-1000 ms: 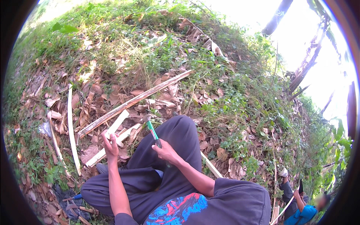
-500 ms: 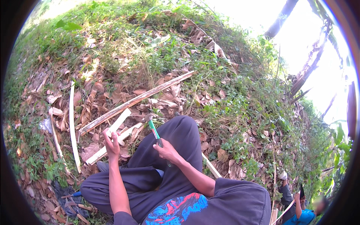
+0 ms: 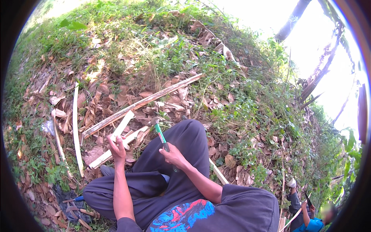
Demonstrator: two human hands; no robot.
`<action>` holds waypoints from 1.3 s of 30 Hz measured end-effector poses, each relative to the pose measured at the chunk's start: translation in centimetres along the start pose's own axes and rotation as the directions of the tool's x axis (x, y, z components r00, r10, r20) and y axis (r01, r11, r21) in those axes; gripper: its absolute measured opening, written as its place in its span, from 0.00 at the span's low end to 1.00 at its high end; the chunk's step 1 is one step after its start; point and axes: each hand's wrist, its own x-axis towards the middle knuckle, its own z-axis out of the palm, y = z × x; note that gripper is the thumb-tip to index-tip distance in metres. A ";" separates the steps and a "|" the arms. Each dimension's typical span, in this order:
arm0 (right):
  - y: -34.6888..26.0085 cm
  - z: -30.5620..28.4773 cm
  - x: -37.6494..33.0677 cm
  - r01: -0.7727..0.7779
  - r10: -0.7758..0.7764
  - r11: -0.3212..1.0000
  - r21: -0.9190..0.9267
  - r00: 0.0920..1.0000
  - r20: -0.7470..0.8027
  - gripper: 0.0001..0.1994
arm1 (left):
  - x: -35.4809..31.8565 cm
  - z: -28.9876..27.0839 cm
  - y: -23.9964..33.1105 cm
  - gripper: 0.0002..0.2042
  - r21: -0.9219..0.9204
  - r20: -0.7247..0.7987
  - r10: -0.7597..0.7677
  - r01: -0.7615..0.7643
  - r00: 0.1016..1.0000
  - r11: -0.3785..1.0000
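In my right hand [image 3: 174,155] is a hammer [image 3: 160,133] with a green and dark handle, its metal head raised in front of my right knee. My left hand [image 3: 118,149] is closed at the near end of a short pale wooden strip [image 3: 125,120], which points up and away from me. Whether something small sits between the left fingertips is too fine to see. Under that strip, another pale piece of wood [image 3: 101,159] lies on the leaves at a slant, partly hidden by the hand.
Beyond my hands lies a long wooden pole [image 3: 143,103]. To the left are a curved pale strip [image 3: 76,129], a thinner stick [image 3: 60,145] and clear plastic [image 3: 48,127]. A dark bag [image 3: 71,210] rests by my left knee. At far right a person [image 3: 309,224] holds a dark blade [image 3: 308,200].
My hands keep nearly the same place and grip, and the hammer head has shifted only slightly. At far right, the other person's dark blade has changed its angle.
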 end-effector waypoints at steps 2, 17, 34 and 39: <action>0.1 -0.1 0.0 0.004 -0.004 1.000 0.011 1.000 0.005 0.12 | -0.1 0.1 -0.5 0.12 -0.011 -0.004 -0.005 0.005 1.000 1.000; -0.1 0.3 -0.1 0.008 -0.008 1.000 -0.021 1.000 -0.008 0.11 | -0.7 1.3 -3.0 0.14 -0.076 -0.069 0.007 -0.012 0.998 0.997; -2.2 2.4 -5.0 0.101 -0.103 0.994 -0.051 0.994 -0.033 0.07 | 0.8 0.5 -0.5 0.15 -0.161 0.040 0.075 -0.068 0.996 0.985; -2.8 3.1 -4.5 0.143 -0.157 0.972 -0.184 0.985 -0.068 0.07 | 0.9 0.4 -2.1 0.18 -0.296 0.005 0.009 -0.007 1.000 0.955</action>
